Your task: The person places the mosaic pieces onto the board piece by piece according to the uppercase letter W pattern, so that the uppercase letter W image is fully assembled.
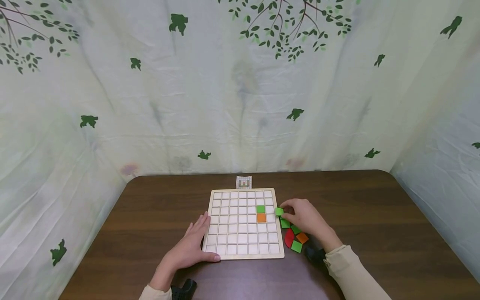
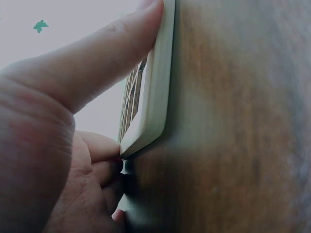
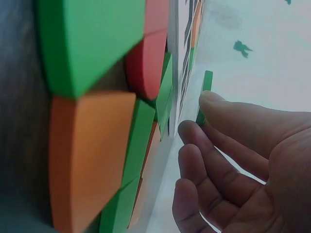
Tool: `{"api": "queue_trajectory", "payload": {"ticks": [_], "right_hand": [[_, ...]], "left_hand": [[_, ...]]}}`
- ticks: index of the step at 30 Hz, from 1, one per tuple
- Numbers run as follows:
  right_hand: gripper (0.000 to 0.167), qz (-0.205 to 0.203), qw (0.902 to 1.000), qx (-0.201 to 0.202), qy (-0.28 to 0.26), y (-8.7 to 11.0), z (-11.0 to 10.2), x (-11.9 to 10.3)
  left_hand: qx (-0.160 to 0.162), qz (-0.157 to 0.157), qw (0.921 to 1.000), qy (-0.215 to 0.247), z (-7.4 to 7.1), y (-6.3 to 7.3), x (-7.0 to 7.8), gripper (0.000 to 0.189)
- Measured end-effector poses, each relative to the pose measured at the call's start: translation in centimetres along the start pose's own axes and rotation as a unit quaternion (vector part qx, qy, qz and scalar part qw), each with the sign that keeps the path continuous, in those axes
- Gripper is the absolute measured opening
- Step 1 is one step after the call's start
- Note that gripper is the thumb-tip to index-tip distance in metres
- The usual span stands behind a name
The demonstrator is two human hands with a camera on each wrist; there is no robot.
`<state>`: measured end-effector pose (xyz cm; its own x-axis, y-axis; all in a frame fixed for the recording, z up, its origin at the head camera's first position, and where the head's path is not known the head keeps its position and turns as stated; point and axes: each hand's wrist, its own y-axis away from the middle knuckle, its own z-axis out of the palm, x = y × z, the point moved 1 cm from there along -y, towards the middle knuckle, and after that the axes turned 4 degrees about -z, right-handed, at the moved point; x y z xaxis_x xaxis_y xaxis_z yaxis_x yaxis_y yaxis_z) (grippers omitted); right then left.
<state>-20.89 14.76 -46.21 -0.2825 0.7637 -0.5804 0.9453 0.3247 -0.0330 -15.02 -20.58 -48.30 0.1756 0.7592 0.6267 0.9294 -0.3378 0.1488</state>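
Observation:
A white gridded board with a pale wooden rim lies on the table. My left hand rests at its near left corner, fingers along the left side and thumb on the near edge. On the grid, a green square tile sits directly above an orange square tile. Just over the board's right rim, my right hand pinches another green square tile between thumb and fingertips; in the right wrist view that green tile stands edge-on, raised off the pile.
Beside the board's right edge lie loose pieces: several green tiles, an orange tile and red rounded pieces. A small printed card lies behind the board. The brown table ends at a leaf-patterned curtain.

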Motion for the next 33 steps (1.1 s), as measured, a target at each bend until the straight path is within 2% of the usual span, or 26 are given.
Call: {"api": "queue_trajectory", "payload": {"ticks": [9, 17, 26, 33], "right_hand": [[0.023, -0.012, 0.9999, 0.001, 0.003, 0.2, 0.7, -1.1], [0.022, -0.019, 0.9996, -0.017, 0.015, 0.5, 1.2, -2.0], [0.019, -0.064, 0.9973, -0.015, 0.032, 0.7, 1.9, -2.5], [0.020, -0.072, 0.9969, -0.021, 0.021, 0.9, 2.0, -3.0]], "left_hand": [[-0.001, -0.003, 1.0000, 0.003, -0.1, 0.1, 0.2, 0.125], [0.002, 0.002, 1.0000, 0.000, -0.1, 0.1, 0.1, 0.126], [0.003, 0.002, 1.0000, -0.003, 0.0, 0.0, -0.1, 0.126], [0.003, 0.001, 1.0000, -0.001, 0.0, 0.0, -0.1, 0.127]]}}
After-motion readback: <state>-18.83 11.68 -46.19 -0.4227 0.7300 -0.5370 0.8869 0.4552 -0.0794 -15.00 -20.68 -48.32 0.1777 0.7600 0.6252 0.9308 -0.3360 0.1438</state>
